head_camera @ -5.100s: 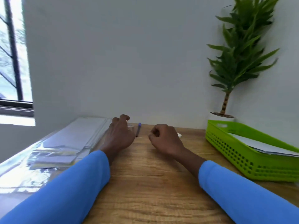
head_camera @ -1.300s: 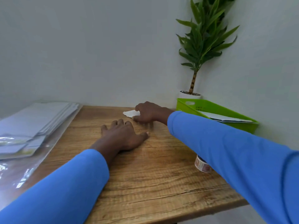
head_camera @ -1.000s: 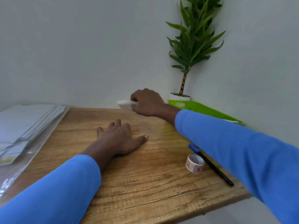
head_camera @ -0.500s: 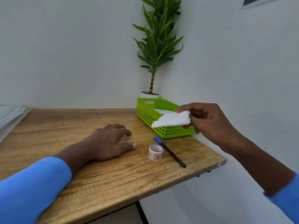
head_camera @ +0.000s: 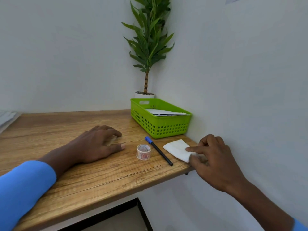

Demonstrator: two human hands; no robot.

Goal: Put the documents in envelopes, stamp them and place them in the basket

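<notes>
Right grip: my right hand pinches the near corner of a folded white sheet, with the index finger laid straight along its top edge and the thumb tucked at the corner below; the other fingers are curled back clear of it. The sheet lies flat on the counter, close to the right-hand edge and just in front of the basket. I read this as a set-down spot within easy reach, parked beside the tools. Whether it is one of the documents I cannot tell from here. The wrist comes in from the lower right, off the counter's edge, with the forearm angled up toward the wall. Left grip: my left hand rests palm down mid-counter, fingers loosely curled, holding nothing; it is probably there as a brace. Between the hands stand a roll of stamps, on its side face, and a pen lying at a slant just beside the sheet, not touching it as far as I can see. The basket sits against the wall and holds white papers. A potted plant fills the corner behind. A pale stack shows at the far left edge, mostly cut off.
</notes>
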